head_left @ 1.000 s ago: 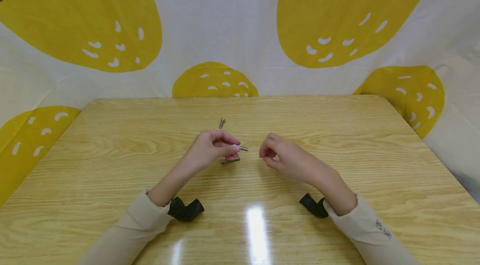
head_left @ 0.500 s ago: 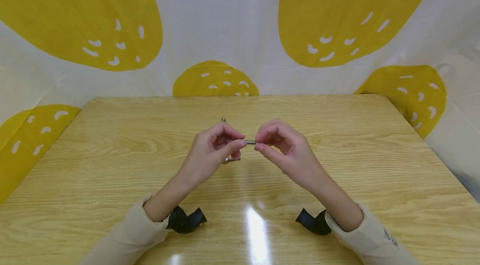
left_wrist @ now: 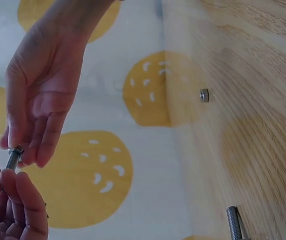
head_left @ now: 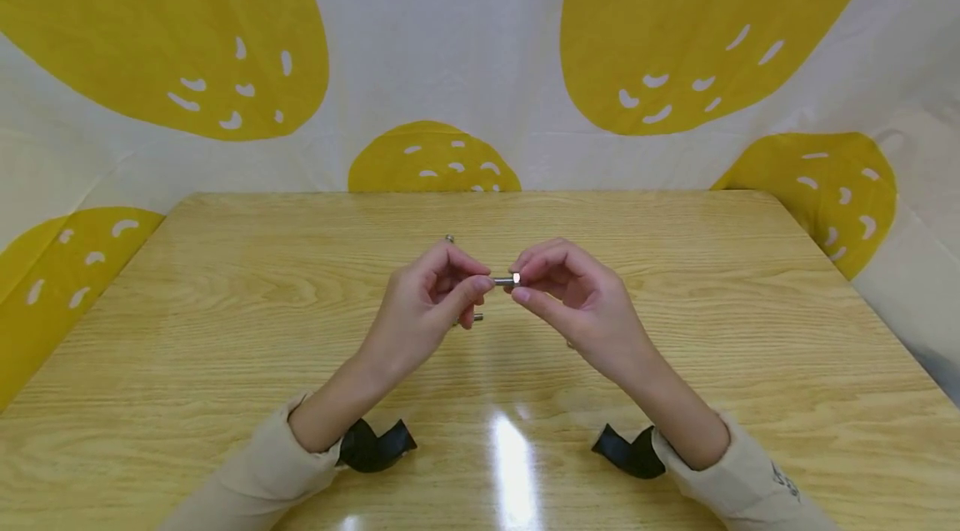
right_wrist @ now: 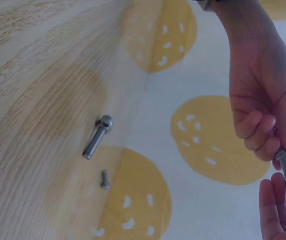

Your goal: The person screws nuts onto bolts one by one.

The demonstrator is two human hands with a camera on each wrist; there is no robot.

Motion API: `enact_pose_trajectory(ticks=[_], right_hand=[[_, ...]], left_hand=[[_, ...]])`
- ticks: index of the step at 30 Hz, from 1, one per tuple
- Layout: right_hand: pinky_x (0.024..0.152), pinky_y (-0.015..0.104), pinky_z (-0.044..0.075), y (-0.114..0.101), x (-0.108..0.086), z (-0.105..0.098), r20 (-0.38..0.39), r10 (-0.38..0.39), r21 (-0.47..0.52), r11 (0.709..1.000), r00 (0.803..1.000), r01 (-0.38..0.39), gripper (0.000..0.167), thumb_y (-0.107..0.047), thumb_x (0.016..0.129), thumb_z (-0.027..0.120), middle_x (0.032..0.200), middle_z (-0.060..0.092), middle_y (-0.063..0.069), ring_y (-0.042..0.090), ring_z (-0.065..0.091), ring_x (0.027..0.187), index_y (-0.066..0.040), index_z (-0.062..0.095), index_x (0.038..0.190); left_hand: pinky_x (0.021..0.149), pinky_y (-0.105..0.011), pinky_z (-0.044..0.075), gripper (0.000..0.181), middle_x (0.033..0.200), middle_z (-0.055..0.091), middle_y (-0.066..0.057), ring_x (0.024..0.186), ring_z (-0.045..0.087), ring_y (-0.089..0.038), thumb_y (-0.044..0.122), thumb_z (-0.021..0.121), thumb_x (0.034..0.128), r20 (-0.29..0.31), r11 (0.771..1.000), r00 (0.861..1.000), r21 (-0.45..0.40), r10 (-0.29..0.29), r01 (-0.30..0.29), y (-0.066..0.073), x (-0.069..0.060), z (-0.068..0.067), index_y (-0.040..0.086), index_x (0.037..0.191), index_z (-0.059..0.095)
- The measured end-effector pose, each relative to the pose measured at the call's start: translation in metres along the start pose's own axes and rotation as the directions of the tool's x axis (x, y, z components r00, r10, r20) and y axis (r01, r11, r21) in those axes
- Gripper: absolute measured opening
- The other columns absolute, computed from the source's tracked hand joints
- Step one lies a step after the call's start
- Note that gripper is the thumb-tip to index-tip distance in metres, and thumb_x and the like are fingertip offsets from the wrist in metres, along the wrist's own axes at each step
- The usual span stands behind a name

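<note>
Clamped on the shank of a threaded bolt (head_left: 503, 282), the thumb and fingertips of the left hand (head_left: 416, 306) make one grip; the right hand (head_left: 590, 310) makes the other, pinching a hex nut (head_left: 517, 278) at the bolt's free end. Both grips meet almost tip to tip above the surface (head_left: 675, 306), with only a short run of shank bare between them. Whether the threads are engaged cannot be told from any view.

On the surface below the left grip, partly masked by its fingers in the head view, lies a second bolt (left_wrist: 234, 222); beyond the same grip is a smaller-looking bolt (right_wrist: 104, 180). A loose nut (left_wrist: 204, 95) sits below the right grip, mostly hidden from the head view.

The likeliest trouble is at the join — with the nut held only by its edges, a slight tilt against the bolt's axis could cross the threads or leave them skating past each other. Too light a pinch in the right grip might let the nut pop out and drop, its small flats giving fingertips little to bear on. Should the left grip be slack, the bolt could spin under a twist — and a lowered hand could knock the loose pieces aside.
</note>
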State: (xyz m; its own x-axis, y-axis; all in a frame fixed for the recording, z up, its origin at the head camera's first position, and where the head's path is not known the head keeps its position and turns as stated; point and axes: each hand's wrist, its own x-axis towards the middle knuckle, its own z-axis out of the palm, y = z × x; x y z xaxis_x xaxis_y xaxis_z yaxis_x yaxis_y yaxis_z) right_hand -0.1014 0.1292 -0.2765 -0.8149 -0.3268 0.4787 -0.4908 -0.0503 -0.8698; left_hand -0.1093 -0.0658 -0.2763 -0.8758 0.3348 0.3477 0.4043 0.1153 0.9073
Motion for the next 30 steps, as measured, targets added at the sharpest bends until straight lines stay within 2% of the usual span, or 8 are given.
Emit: enact_pose_trajectory(ticks=[3,8,11,15,21,26,30], right_hand=[[0.081,0.024,0.052,0.001,0.0,0.001,-0.011,-0.046,-0.042,0.998,0.999,0.045,0.015,0.008,0.083,0.063,0.1,0.057,0.006,0.016,0.059,0.093,0.007,0.054,0.094],[0.08,0.026,0.054,0.001,0.0,0.002,-0.011,-0.133,-0.141,0.981,0.991,0.13,0.017,0.009,0.079,0.066,0.096,0.058,0.009,0.015,0.061,0.089,0.003,0.056,0.092],[0.077,0.025,0.055,0.003,0.0,0.002,-0.015,-0.16,-0.138,0.978,0.987,0.157,0.016,0.009,0.079,0.066,0.092,0.059,0.012,0.014,0.062,0.085,0.005,0.056,0.092],[0.074,0.026,0.055,0.003,-0.001,0.002,-0.021,-0.119,-0.102,0.988,0.993,0.117,0.013,0.007,0.084,0.061,0.088,0.06,0.012,0.015,0.064,0.08,0.006,0.055,0.095],[0.064,0.028,0.055,0.001,-0.002,0.003,-0.029,0.029,-0.126,0.992,0.999,-0.032,0.01,-0.001,0.093,0.052,0.081,0.058,0.012,0.015,0.061,0.067,0.006,0.052,0.1],[0.049,0.026,0.046,-0.002,-0.001,0.0,-0.011,0.138,-0.216,0.967,0.99,-0.137,0.017,-0.015,0.099,0.045,0.072,0.06,0.008,0.015,0.057,0.065,-0.001,0.054,0.105],[0.048,0.025,0.044,-0.008,0.0,-0.007,0.049,0.155,-0.34,0.932,0.987,-0.13,0.019,-0.018,0.095,0.055,0.083,0.066,0.001,0.012,0.061,0.081,-0.009,0.055,0.112]], left_hand=[[0.047,-0.025,0.046,0.007,0.073,0.059,-0.012,0.051,0.051,-0.013,0.008,0.059,0.0904,-0.002,1.0,1.0,0.007,0.005,-0.005,0.001,0.0,0.001,0.002,0.095,0.057],[0.047,-0.026,0.048,0.008,0.073,0.058,-0.014,0.05,0.05,-0.014,0.01,0.058,0.0913,-0.007,0.999,1.0,-0.016,-0.027,0.027,0.003,-0.001,0.0,0.003,0.092,0.056],[0.048,-0.026,0.048,0.008,0.073,0.059,-0.013,0.051,0.05,-0.014,0.01,0.058,0.0911,-0.007,1.0,1.0,-0.007,-0.025,0.025,0.004,-0.001,0.001,0.003,0.093,0.056],[0.049,-0.026,0.049,0.008,0.075,0.061,-0.012,0.052,0.052,-0.013,0.007,0.061,0.0888,0.001,1.0,1.0,0.02,0.018,-0.018,0.003,-0.002,0.001,0.001,0.093,0.057],[0.05,-0.026,0.048,0.01,0.078,0.064,-0.007,0.056,0.053,-0.012,0.005,0.064,0.0856,0.029,0.996,0.998,0.06,0.062,-0.064,0.003,-0.002,0.004,0.002,0.091,0.057],[0.053,-0.025,0.05,0.011,0.079,0.064,-0.009,0.057,0.056,-0.016,0.004,0.065,0.0847,0.031,0.996,0.997,0.055,0.069,-0.071,0.004,-0.003,0.004,0.001,0.091,0.056],[0.054,-0.026,0.051,0.012,0.08,0.065,-0.009,0.058,0.057,-0.016,0.004,0.066,0.0842,0.022,0.997,0.998,0.055,0.059,-0.06,0.005,-0.003,0.002,0.002,0.092,0.057]])
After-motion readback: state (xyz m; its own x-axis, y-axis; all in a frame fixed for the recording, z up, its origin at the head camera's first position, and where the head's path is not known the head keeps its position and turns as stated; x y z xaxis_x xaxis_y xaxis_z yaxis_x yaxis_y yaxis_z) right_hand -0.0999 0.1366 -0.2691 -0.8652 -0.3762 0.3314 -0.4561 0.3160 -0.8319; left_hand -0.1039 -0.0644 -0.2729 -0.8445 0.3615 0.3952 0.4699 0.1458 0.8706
